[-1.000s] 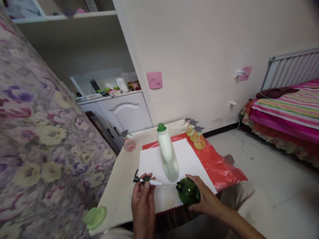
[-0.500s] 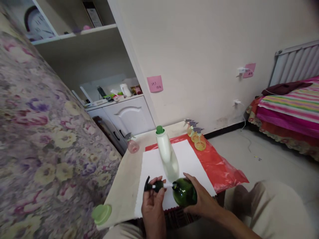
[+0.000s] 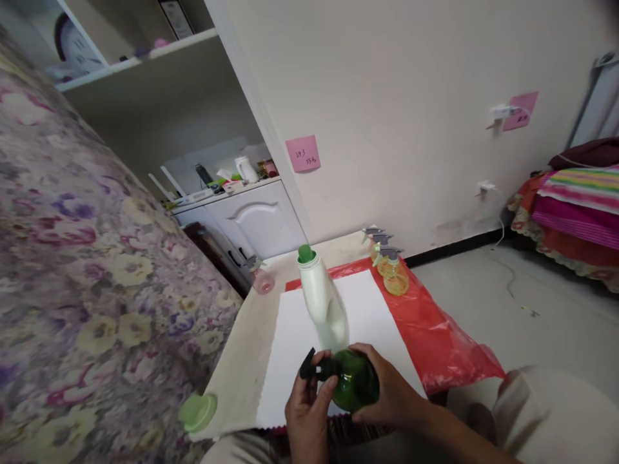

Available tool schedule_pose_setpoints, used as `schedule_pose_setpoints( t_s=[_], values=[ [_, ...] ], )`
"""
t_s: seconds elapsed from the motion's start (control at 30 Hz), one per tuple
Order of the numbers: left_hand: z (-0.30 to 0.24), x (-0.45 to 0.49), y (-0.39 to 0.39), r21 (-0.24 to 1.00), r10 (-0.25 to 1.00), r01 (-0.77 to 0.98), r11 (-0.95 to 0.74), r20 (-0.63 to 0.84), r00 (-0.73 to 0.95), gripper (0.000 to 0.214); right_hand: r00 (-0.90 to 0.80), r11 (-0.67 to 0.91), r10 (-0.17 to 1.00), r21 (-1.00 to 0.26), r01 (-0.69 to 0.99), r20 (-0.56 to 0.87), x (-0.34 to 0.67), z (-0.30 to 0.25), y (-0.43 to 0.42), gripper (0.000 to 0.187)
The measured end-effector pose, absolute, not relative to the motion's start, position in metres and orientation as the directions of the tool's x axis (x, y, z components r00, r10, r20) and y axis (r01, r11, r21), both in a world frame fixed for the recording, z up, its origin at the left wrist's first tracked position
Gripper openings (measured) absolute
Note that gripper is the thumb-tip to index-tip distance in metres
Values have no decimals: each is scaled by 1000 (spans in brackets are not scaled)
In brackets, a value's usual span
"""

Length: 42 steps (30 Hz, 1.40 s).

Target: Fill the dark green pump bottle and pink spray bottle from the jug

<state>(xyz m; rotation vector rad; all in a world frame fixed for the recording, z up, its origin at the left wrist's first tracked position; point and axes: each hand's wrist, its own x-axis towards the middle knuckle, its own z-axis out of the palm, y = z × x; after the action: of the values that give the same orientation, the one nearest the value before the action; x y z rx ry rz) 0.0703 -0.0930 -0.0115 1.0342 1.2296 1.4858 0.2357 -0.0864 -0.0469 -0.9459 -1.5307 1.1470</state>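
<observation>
A dark green, see-through round bottle (image 3: 356, 380) lies tipped on its side in my right hand (image 3: 394, 393), its neck facing left. My left hand (image 3: 312, 403) pinches a black pump head (image 3: 316, 367) whose collar meets the bottle's neck; the dip tube no longer shows outside. Just behind my hands stands a tall pale-green jug-shaped bottle (image 3: 325, 303) with a green plug or spout in its uncapped mouth. A light green cap (image 3: 198, 412) lies at the table's left corner.
White paper (image 3: 285, 361) and a red plastic sheet (image 3: 435, 341) cover part of the table. Several yellow spray bottles (image 3: 395, 278) stand at the back right, a pink spray bottle (image 3: 262, 280) at the back left. A floral curtain (image 3: 97, 270) hangs on the left.
The pump's tube has slid into the green bottle, and the pump head has moved right up against its neck. The view has shifted slightly.
</observation>
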Motion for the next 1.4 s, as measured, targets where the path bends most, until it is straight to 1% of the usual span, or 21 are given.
schedule_pose_setpoints(
  t_s=[0.13,0.33,0.57,0.73,0.93,1.07,1.4],
  values=[
    [-20,77,-90,996,975,-80,-46,27,-221,41,-201,218,957,-976,12,211,238,-61,-87,92],
    [-13,88,-85,997,977,-79,-16,-1,-215,41,-140,238,964,-969,70,227,243,-69,-86,91],
    [-17,93,-78,998,987,-62,-5,-5,-161,41,-86,304,952,-928,216,292,254,-74,-93,92],
    [-20,91,-73,1000,985,28,2,3,-171,44,-73,317,948,-907,279,309,255,-76,-96,91],
    [-16,92,-71,989,975,140,-53,82,-206,39,-31,310,948,-895,321,318,248,-76,-95,89],
    [-10,93,-71,986,977,162,-37,70,-203,38,-20,318,944,-894,315,329,244,-79,-93,89],
    [-11,82,-68,977,984,212,-32,68,-167,40,-71,300,954,-929,215,292,239,-84,-94,89]
  ],
)
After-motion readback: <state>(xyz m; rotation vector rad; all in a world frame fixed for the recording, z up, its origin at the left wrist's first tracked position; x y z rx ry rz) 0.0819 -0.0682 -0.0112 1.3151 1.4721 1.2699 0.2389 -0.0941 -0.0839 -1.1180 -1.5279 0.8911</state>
